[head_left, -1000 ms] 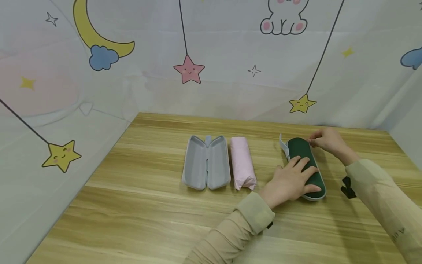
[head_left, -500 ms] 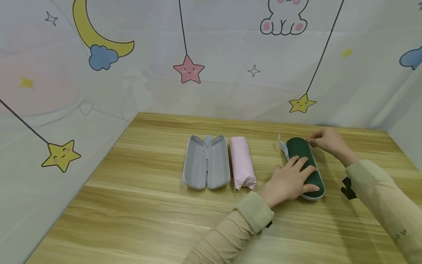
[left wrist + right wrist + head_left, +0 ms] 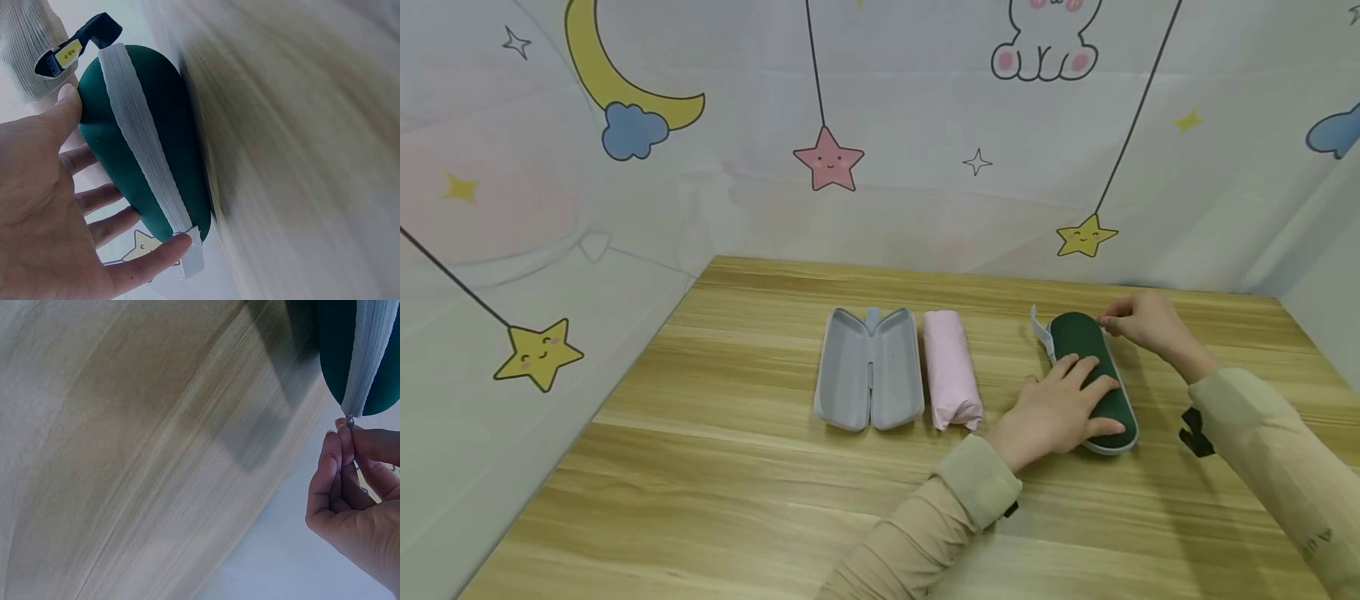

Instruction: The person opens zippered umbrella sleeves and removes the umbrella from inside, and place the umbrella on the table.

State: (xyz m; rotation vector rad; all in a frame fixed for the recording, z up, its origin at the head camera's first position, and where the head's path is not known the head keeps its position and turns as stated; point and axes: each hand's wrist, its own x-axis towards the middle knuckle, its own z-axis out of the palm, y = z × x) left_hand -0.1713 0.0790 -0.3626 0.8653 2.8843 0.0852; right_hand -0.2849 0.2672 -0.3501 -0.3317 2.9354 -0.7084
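Note:
A dark green zippered glasses case (image 3: 1077, 335) with a pale grey zipper band lies on the right part of the table. My left hand (image 3: 1056, 412) rests across its top with fingers spread. In the left wrist view, one of its fingertips (image 3: 181, 242) touches the base of the grey strap (image 3: 193, 261). At the case's far right end, my right hand (image 3: 1146, 321) pinches the small metal zipper pull (image 3: 350, 422) between thumb and fingers. The zipper (image 3: 147, 140) appears closed along the side facing the left wrist camera. The inside of the case is hidden.
An opened grey hard case (image 3: 844, 375) lies left of centre, with its hollow halves facing up. Right beside it is a pink wrapped roll (image 3: 952, 367). A printed cloth (image 3: 917, 225) hangs behind the wooden table (image 3: 700, 467).
The green glasses case and my left hand have shifted very slightly left. My right hand keeps its pinch on the zipper pull at nearly the same spot.

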